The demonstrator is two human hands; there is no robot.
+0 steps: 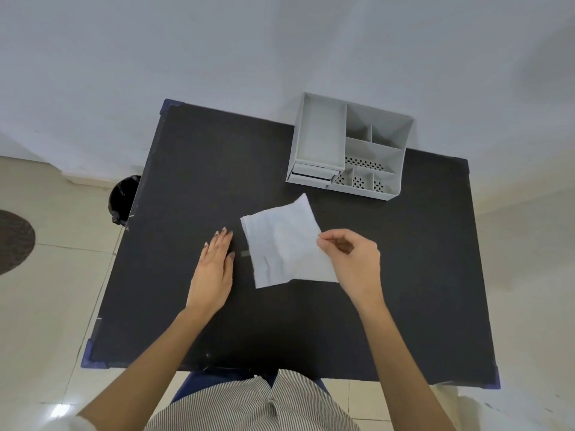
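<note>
A white paper tissue (284,244) lies spread on the black table (199,169), near its middle, with creases across it. My right hand (354,262) pinches the tissue's right edge between thumb and forefinger and covers its lower right corner. My left hand (214,269) rests flat on the table just left of the tissue, fingers straight and together, a small gap between fingertips and the tissue's left edge.
A grey plastic desk organiser (348,144) with several empty compartments and a small drawer stands at the table's far right. A black bin (124,197) sits on the floor off the table's left edge. A round dark mat (12,241) lies further left.
</note>
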